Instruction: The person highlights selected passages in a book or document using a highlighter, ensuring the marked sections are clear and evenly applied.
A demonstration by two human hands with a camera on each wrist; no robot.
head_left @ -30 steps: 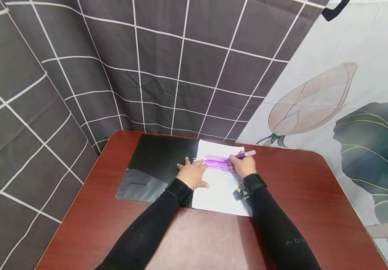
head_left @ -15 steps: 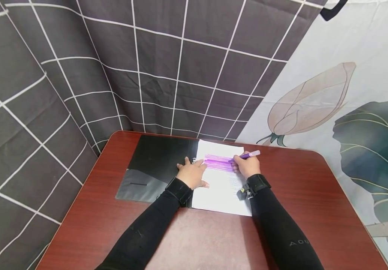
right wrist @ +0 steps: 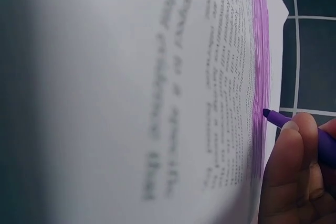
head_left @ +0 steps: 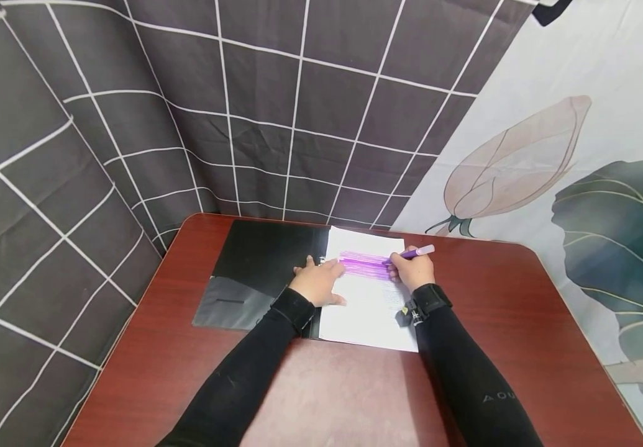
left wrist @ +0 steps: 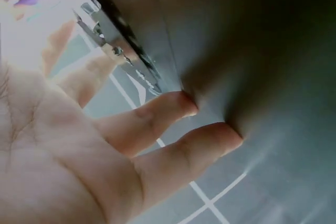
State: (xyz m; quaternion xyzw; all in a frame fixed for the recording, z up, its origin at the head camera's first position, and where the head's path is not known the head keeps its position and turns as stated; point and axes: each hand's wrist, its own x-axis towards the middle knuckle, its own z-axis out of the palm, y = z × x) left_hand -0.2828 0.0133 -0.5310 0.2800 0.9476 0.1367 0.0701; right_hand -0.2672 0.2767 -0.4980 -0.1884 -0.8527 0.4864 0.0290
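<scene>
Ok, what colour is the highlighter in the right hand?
Purple, matching the streaks it has left on the page; the highlighter shows best in the right wrist view.

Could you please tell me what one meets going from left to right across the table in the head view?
Open black folder cover → left hand pressing flat at the page's left edge → printed page with purple highlighting → right hand gripping the purple highlighter → bare red-brown table.

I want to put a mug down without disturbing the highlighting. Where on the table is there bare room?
The table is bare right of the paper out to its right edge, and along the near edge beside the sleeves. The middle is crowded: the left hand presses the open black folder, and the right hand runs the purple highlighter.
</scene>
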